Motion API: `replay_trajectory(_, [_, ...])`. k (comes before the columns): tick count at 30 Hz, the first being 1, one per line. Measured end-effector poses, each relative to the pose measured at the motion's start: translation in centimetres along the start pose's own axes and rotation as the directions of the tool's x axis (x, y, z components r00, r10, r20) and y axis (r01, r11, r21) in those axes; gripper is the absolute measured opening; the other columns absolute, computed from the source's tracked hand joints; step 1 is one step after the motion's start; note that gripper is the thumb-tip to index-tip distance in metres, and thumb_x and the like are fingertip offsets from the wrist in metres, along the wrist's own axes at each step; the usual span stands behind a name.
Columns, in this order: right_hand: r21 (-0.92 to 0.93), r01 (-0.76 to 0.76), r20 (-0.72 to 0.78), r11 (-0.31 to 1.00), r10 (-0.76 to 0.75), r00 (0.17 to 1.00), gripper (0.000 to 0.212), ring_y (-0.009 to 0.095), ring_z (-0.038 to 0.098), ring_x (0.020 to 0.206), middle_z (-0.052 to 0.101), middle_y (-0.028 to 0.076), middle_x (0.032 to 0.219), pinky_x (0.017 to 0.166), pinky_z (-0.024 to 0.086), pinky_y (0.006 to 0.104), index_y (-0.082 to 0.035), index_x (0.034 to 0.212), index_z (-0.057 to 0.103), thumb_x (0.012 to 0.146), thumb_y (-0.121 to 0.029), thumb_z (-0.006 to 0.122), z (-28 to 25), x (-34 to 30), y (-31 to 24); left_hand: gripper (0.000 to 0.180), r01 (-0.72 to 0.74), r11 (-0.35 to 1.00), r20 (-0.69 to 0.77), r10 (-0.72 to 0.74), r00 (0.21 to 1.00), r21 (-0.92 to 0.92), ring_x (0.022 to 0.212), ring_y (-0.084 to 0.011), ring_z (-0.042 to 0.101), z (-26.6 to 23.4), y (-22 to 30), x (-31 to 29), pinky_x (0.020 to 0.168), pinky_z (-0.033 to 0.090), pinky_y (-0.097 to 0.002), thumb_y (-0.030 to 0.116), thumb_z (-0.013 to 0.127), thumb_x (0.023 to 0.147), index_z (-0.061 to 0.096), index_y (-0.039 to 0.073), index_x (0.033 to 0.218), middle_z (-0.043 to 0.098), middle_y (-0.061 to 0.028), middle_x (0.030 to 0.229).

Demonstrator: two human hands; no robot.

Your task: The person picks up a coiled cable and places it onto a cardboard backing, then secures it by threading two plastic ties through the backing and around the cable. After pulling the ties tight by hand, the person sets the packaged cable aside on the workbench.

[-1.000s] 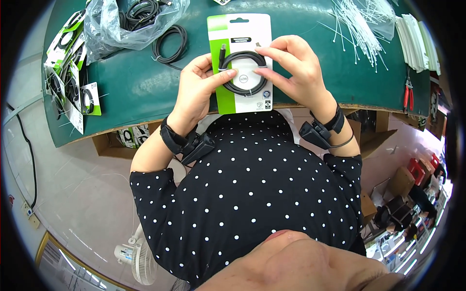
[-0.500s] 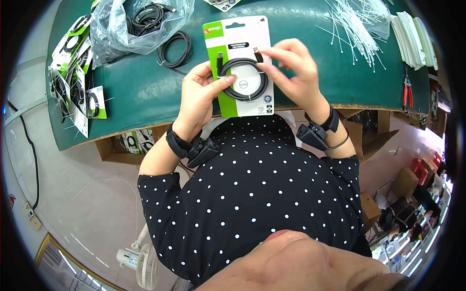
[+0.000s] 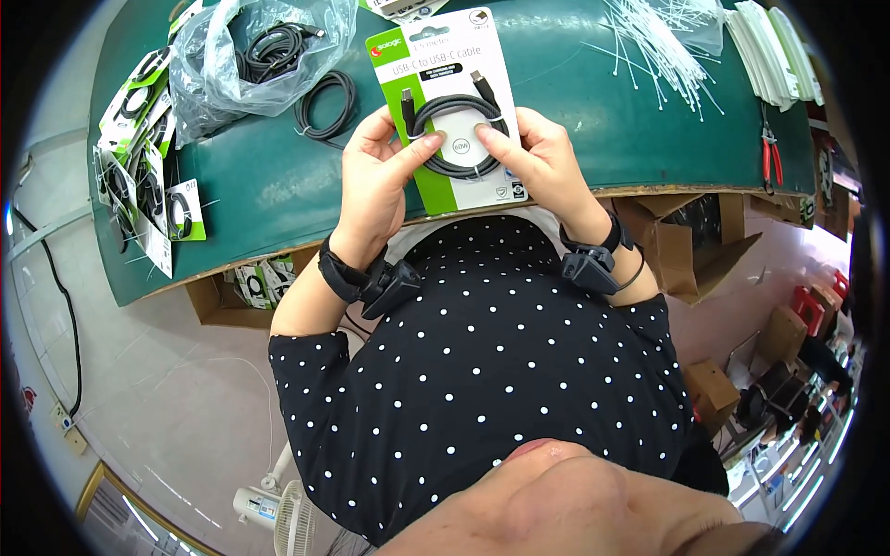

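Observation:
Above the table's front edge I hold up a white-and-green package card (image 3: 487, 51), its face toward me. A black cable (image 3: 461, 100) lies coiled on it, with both connector ends pointing up at the upper left and upper right of the coil. My left hand (image 3: 382, 167) grips the card's left side, thumb pressing on the coil. On the opposite side my right hand (image 3: 545, 167) pinches the card, its thumb inside the ring of cable; its other fingers are mostly behind the card. A loose coiled cable (image 3: 350, 97) rests on the green table just beyond my left hand.
A clear plastic bag (image 3: 206, 69) of black cables is at the back left, beside a pile of carded cables (image 3: 139, 153). White zip ties (image 3: 663, 56), stacked cards (image 3: 765, 60) and red-handled pliers (image 3: 770, 159) lie to the right. Cardboard boxes (image 3: 728, 269) stand below the table.
My right hand has moved from the upper right connector down to the card's right edge and now grips it. The card has tilted slightly, its top leaning left.

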State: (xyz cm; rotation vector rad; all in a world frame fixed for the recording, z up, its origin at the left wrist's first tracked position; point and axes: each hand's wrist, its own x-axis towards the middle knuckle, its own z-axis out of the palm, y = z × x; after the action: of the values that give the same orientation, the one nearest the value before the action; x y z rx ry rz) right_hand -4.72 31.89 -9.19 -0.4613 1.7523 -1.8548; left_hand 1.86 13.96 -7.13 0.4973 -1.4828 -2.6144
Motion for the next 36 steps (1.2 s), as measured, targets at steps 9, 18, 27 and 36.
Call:
replay_trajectory(9, [-0.310,0.214,-0.051,0.926,-0.241,0.969,0.023,0.006,0.056,0.075,0.063,0.002,0.084,0.066,0.047,0.0217,0.004,0.104,0.061,0.091,-0.016,0.061,-0.2,0.2,-1.3,0.026,0.348,0.935,0.107,-0.354,0.929,0.068,0.091,-0.0162,0.065,-0.2,1.2,-0.8,0.081,0.053,-0.0283,0.000,0.069,0.082,0.061,-0.001,0.106,0.066,-0.0091,0.102])
replay_trajectory(18, [-0.258,0.227,-0.075,0.939,-0.254,0.964,0.024,0.017,0.053,0.061,0.057,0.010,0.070,0.056,0.043,0.0307,0.003,0.084,0.061,0.087,-0.021,0.063,-0.8,0.3,-1.5,0.019,0.201,0.962,0.038,-0.211,0.977,0.184,0.071,-0.0039,0.057,-0.5,0.0,-1.0,0.058,0.040,-0.0166,0.003,0.071,0.081,0.065,0.002,0.099,0.068,-0.0032,0.090])
replay_trajectory(27, [-0.870,0.096,-0.214,0.484,-0.544,0.811,0.019,0.015,0.062,0.070,0.065,0.007,0.079,0.064,0.048,0.0286,-0.003,0.090,0.066,0.088,-0.022,0.062,-13.5,4.7,-2.4,0.021,0.139,0.967,0.073,-0.157,0.985,0.211,0.079,-0.0093,0.062,-1.2,0.6,-1.8,0.069,0.048,-0.0213,-0.002,0.069,0.081,0.065,-0.001,0.101,0.068,-0.0065,0.095])
replay_trajectory(36, [-0.899,-0.181,-0.291,0.398,-0.234,0.928,0.018,0.018,0.064,0.070,0.067,0.008,0.083,0.063,0.050,0.0303,-0.005,0.095,0.067,0.085,-0.020,0.064,-18.9,6.8,-2.4,0.025,0.093,0.967,0.180,-0.138,0.974,0.236,0.088,-0.0144,0.064,-0.8,0.2,-1.1,0.082,0.051,-0.0273,-0.005,0.068,0.081,0.064,-0.003,0.105,0.068,-0.0106,0.100])
